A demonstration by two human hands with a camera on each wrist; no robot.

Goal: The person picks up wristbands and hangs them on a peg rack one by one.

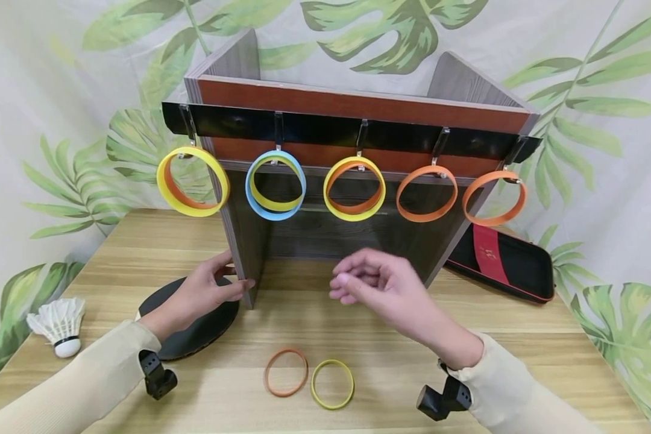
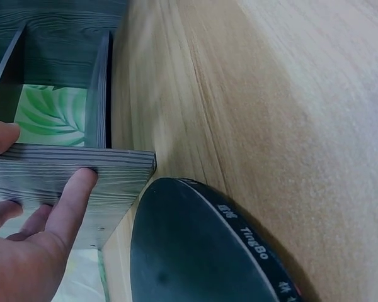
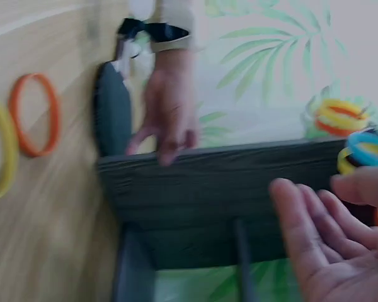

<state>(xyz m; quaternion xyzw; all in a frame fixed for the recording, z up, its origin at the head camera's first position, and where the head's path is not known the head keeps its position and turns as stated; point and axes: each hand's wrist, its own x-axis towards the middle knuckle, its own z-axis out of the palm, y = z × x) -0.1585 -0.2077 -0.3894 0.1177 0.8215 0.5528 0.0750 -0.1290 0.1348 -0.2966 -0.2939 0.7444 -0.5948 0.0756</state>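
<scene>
My left hand (image 1: 203,295) grips the front edge of the left side panel (image 2: 69,167) of a grey wooden stand, thumb on one side and fingers on the other. In front of the stand's opening, my right hand (image 1: 377,286) hovers with loosely bent fingers and nothing in it. Several hooks on a black strip (image 1: 320,129) carry rings: yellow with orange (image 1: 165,181), blue with yellow (image 1: 248,187), yellow with orange (image 1: 382,190), and single orange ones (image 1: 400,202) on the right. An orange ring (image 1: 267,386) and a yellow ring (image 1: 331,407) lie on the table.
A black table tennis bat (image 2: 189,245) lies beside the stand's left panel, under my left hand. Further left is a shuttlecock (image 1: 59,319). A black case (image 1: 528,271) with a red band rests behind the stand's right side. A leaf-print cloth (image 1: 32,120) hangs behind the wooden table (image 1: 466,398).
</scene>
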